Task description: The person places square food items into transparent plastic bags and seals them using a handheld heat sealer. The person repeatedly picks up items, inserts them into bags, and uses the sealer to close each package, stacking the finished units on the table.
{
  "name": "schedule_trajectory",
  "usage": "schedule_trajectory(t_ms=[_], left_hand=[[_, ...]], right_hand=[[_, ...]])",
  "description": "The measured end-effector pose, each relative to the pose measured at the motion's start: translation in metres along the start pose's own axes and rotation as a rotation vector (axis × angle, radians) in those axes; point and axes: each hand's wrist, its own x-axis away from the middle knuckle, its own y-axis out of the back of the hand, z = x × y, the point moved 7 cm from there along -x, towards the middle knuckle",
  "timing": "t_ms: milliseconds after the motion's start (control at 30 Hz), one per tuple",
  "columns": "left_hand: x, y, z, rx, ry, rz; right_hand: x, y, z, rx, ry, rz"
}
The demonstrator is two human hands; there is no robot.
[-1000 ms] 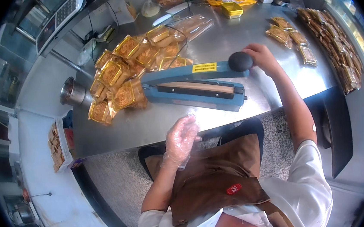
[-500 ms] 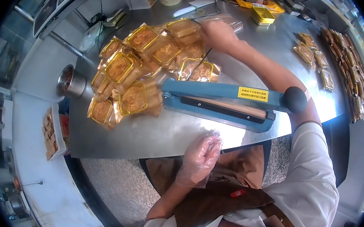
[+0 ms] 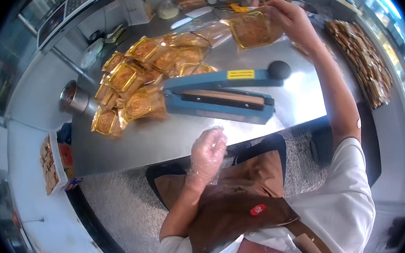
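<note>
My right hand [image 3: 294, 18], bare, is lifted over the far right of the table. Its fingers pinch the edge of a clear bag with a round golden pastry [image 3: 252, 28] in a yellow tray. My left hand [image 3: 206, 156], in a clear plastic glove, hovers at the table's front edge. Its fingers are curled together, and I see nothing in them. Between the hands lies a blue hand-lever bag sealer [image 3: 220, 106], its arm [image 3: 217, 79] raised at the black knob [image 3: 279, 69]. Left of the sealer, several bagged pastries [image 3: 138, 104] form a pile.
A steel pot [image 3: 73, 97] stands at the table's left edge. A long row of packed goods [image 3: 361, 62] lines the right side. At the back lies a white-handled knife [image 3: 190, 18]. A white crate [image 3: 57, 158] of brown pieces is at lower left.
My right hand has lifted a bagged pastry from the right end of the pile and carried it right. My left hand stays curled near the table edge. The view has shifted.
</note>
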Motion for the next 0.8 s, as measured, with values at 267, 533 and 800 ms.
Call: schedule_trajectory(t_ms=[267,533,800], left_hand=[[0.015,-0.038,-0.024,0.251,0.093,0.244],[0.02,-0.075,-0.088,0.61,0.317,0.517],[0.04,-0.058,-0.064,0.707,0.482,0.413]], right_hand=[[0.128,0.077,0.002,-0.059,-0.099,0.244],[0.188,0.022,0.105,-0.379,0.105,0.662],[0.204,-0.017,0.059,-0.683,-0.26,0.227]])
